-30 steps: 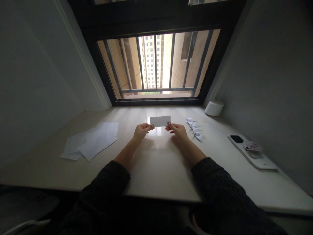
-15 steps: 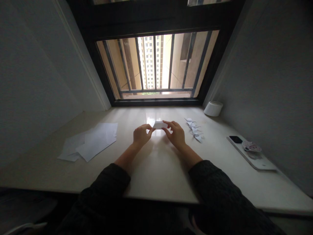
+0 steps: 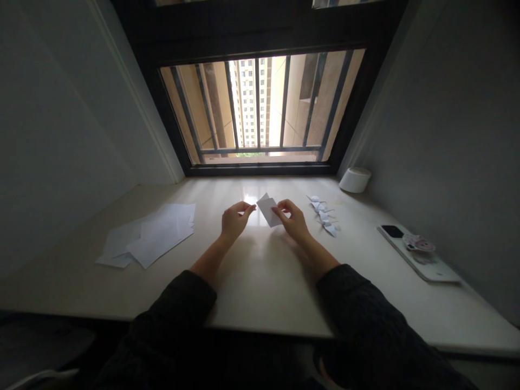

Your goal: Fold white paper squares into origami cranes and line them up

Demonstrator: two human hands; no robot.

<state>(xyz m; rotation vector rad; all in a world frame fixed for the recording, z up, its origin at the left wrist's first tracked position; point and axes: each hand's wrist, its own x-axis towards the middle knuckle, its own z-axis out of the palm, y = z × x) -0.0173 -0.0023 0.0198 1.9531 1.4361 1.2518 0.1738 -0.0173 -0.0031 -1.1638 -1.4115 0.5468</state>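
Observation:
A small folded piece of white paper (image 3: 270, 210) is held up above the sill, tilted, with a pointed flap showing at its top. My right hand (image 3: 293, 221) pinches its right edge between thumb and fingers. Just left of the paper, my left hand (image 3: 236, 218) has thumb and forefinger pressed together; its fingertips are close to the paper's left corner, with nothing visible in them. Several small folded paper cranes (image 3: 324, 215) stand in a row to the right of my right hand.
Loose white paper sheets (image 3: 162, 233) lie overlapping at the left of the pale sill (image 3: 260, 287). On the right are a phone (image 3: 426, 265) with a round grip on its back and a white cup-like object (image 3: 355, 180) by the wall. A dark-framed window (image 3: 260, 170) stands behind.
The folded paper has turned from lying level between both hands to a tilted, diamond-like position. My left fingers have come off it, while my right hand keeps hold.

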